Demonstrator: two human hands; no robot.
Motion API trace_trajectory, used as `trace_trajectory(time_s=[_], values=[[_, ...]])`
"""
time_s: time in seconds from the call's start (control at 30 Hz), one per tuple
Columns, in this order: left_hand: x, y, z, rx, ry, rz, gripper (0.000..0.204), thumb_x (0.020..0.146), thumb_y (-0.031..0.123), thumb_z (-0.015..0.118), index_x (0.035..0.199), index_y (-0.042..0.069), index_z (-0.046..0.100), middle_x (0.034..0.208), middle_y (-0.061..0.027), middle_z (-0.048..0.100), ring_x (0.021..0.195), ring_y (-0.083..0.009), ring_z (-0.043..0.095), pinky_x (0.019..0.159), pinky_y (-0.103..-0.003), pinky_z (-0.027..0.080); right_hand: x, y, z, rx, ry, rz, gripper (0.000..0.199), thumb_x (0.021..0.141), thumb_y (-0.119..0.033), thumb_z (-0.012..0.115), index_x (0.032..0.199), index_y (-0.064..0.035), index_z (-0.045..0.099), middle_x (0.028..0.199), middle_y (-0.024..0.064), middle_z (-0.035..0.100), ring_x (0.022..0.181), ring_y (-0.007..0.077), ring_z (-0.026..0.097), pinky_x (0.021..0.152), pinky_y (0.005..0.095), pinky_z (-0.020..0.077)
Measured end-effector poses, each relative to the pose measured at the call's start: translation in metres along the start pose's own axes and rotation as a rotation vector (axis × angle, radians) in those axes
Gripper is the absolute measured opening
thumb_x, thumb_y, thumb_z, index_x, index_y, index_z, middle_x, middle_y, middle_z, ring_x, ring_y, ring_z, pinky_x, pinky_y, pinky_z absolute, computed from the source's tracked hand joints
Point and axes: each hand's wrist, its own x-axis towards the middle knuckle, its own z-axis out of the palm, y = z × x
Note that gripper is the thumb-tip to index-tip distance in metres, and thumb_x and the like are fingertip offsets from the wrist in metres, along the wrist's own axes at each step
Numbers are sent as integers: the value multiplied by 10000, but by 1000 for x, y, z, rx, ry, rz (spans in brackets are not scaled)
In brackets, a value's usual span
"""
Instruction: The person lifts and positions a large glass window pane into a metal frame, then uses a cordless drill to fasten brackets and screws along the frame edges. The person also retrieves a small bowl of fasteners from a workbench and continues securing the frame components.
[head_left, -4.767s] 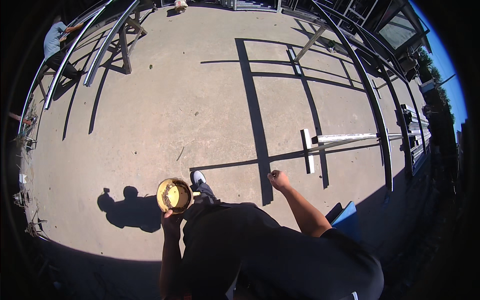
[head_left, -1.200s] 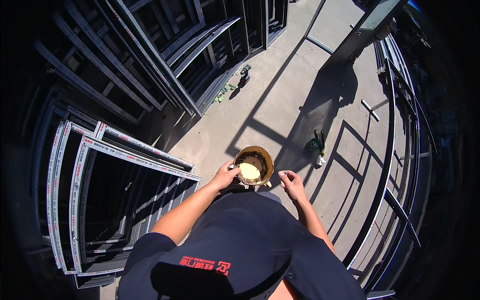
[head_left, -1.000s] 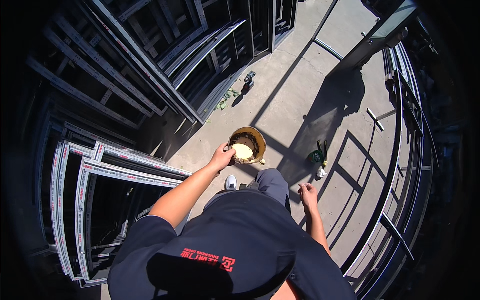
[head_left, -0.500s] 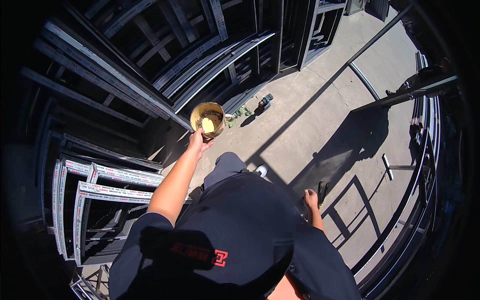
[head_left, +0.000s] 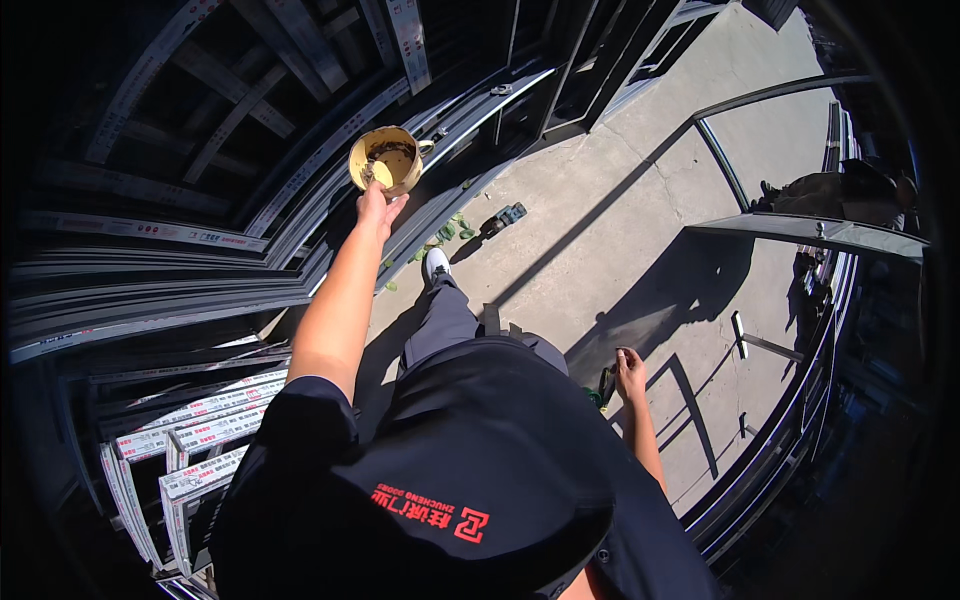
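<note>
"What's worn up top?"

"A dark navy short-sleeved shirt point(head_left: 480, 400), with a red printed chest logo point(head_left: 472, 524) and 1 small round button point(head_left: 603, 555) showing."

"And below?"

"Grey trousers point(head_left: 437, 322), plus 1 white shoe point(head_left: 437, 263) in view."

Red lettering point(head_left: 412, 505) and an emblem point(head_left: 472, 524) mark the dark shirt point(head_left: 480, 410), small print point(head_left: 215, 432) the frames point(head_left: 128, 505)

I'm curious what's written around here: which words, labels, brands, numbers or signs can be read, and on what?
Dark navy cloth shirt: red lettering and a square emblem, clear, but I won't copy wording.
White rectangular frames, lower left: red and dark print, too small to read.
Grey metal bars, upper left: marks too small and blurred.
Round yellow handled pot, left hand: no lettering shows.
</note>
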Motion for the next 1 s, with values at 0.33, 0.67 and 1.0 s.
trace_trajectory(time_s=[0.33, 0.67, 1.0], values=[[113, 8, 81, -254, 103, 25, 633, 965, 218, 669, 1448, -37, 349, 1419, -203, 493, 1206, -320, 610, 1031, -410, 558, 49, -124, -3, -40, -78, -59, 269, 1059, -230, 594, 1211, -21, 670, 836, -3, 642, 697, 78, 561, 629, 249, 471], [70, -1, 68, -259, 108, 10, 810, 912, 218, 769, 1493, -83, 293, 1577, -334, 237, 1387, -367, 445, 1146, -388, 442, 183, -240, 33, -127, -514, -240, 298, 1055, -189, 574, 1294, -11, 566, 731, 36, 534, 669, 114, 501, 618, 297, 430], [-71, -135, 162, 47, -214, -200, 684, 1037, 510, 543, 1504, 21, 439, 1459, -197, 543, 1337, -287, 539, 1122, -409, 418, 250, -284, 132, 27, -948, -27, 323, 1069, -255, 561, 1236, 17, 611, 808, 27, 617, 695, 91, 533, 635, 262, 450]])
